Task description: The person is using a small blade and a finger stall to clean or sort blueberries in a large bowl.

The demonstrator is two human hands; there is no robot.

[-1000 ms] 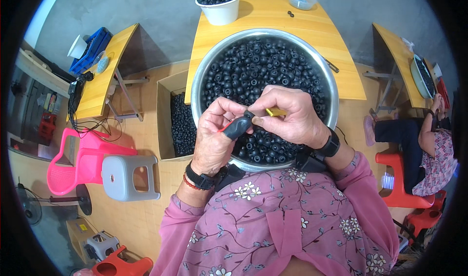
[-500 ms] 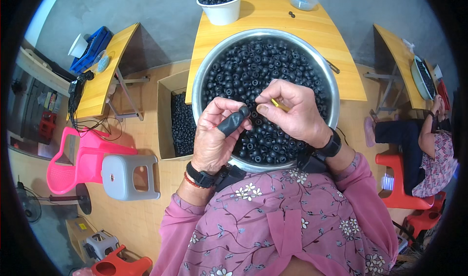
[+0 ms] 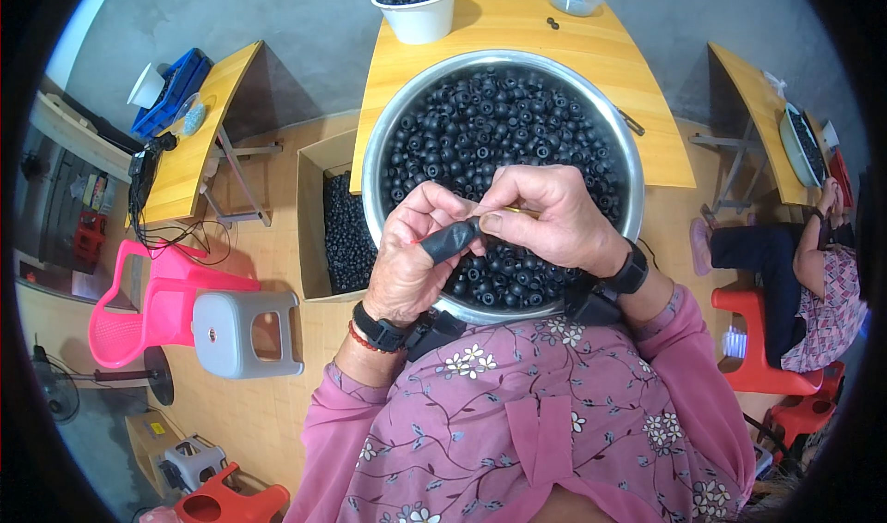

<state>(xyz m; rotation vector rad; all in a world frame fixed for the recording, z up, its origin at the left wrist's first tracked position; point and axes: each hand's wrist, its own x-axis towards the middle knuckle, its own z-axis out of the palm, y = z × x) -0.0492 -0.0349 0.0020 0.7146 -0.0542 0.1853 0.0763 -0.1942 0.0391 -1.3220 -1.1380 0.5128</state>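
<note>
Fingers point(image 3: 514, 233) of the right hand point(image 3: 565, 220) pinch a slim yellow tool point(image 3: 528, 212) beside the left hand point(image 3: 399, 255), its thumb black-sheathed, its grip unclear. Below, round, holed black beads point(image 3: 499, 135) fill a steel basin point(image 3: 373, 158) reaching past the tabletop's point(image 3: 647, 107) near edge.

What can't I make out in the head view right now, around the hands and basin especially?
All in the head view:
- Most of the gold-coloured tool: covered by the right hand.
- Whether the left hand pinches a piece: too small, fingertips in the way.
- The steel basin's floor: buried under black pieces.
- The other person's head: lost at the dark right edge.
</note>
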